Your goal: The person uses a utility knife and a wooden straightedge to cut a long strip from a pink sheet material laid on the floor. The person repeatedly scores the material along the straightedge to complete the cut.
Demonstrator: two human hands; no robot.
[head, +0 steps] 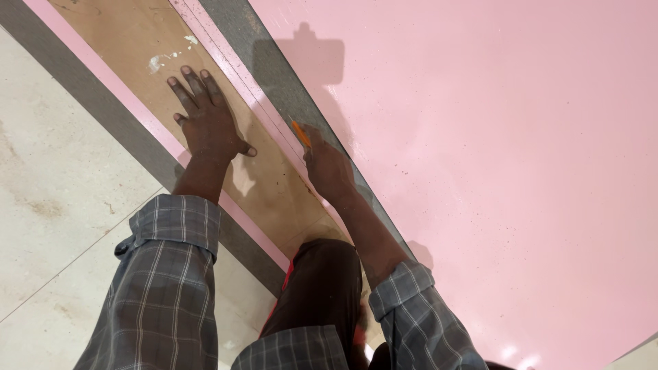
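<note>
Nearest, kneels with a dark-trousered knee (pixel 322 288) on the near end of the brown board (pixel 137 41), checked grey sleeves (pixel 164 288) to either side. Grips, with the right hand (pixel 327 164) closed in a fist, an orange-handled cutter (pixel 299 132), its tip pointing away and set at the seam where a narrow pink strip (pixel 226 62) meets the grey band (pixel 281 75). Presses, a little further out, the left hand (pixel 209 120) flat on the board, fingers spread wide and thumb out, holding nothing, apart from the cutter. Looks to be mid-score along that strip edge, judging by the line of the tool and the bracing palm. Cannot tell whether the blade bites or only touches. Calls next for a steady, straight draw of the blade along the seam, with the flat hand clear of the cutting line and weight on the board so nothing shifts. Beyond and to the right, a wide glossy pink sheet (pixel 493 137); off to the left, pale floor tiles (pixel 55 171)
</note>
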